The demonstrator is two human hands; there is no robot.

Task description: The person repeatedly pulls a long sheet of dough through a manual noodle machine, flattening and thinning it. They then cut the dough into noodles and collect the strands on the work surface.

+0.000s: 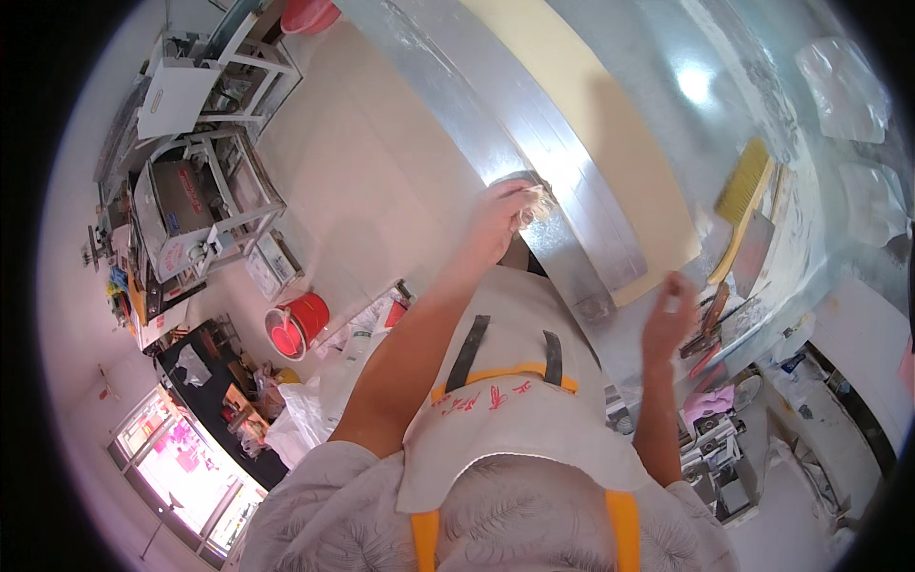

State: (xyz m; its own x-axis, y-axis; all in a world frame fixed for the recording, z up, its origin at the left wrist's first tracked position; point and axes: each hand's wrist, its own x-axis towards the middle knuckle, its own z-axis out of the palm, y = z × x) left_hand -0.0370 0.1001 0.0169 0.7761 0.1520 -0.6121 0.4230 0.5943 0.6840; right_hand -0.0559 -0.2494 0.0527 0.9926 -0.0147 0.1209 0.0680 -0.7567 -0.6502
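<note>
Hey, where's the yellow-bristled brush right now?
In the head view, the yellow-bristled brush lies toward the right side of the worktop, right of the right hand, beside a flat grey blade.

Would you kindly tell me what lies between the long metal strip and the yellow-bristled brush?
In the head view, a cream sheet lies beside the metal strip, then a stretch of tabletop before the brush.

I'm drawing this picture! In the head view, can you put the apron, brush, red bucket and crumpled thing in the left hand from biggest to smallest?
1. Apron
2. Brush and red bucket: too close to rank; the brush looks longer, the bucket wider.
3. Crumpled thing in the left hand
</note>
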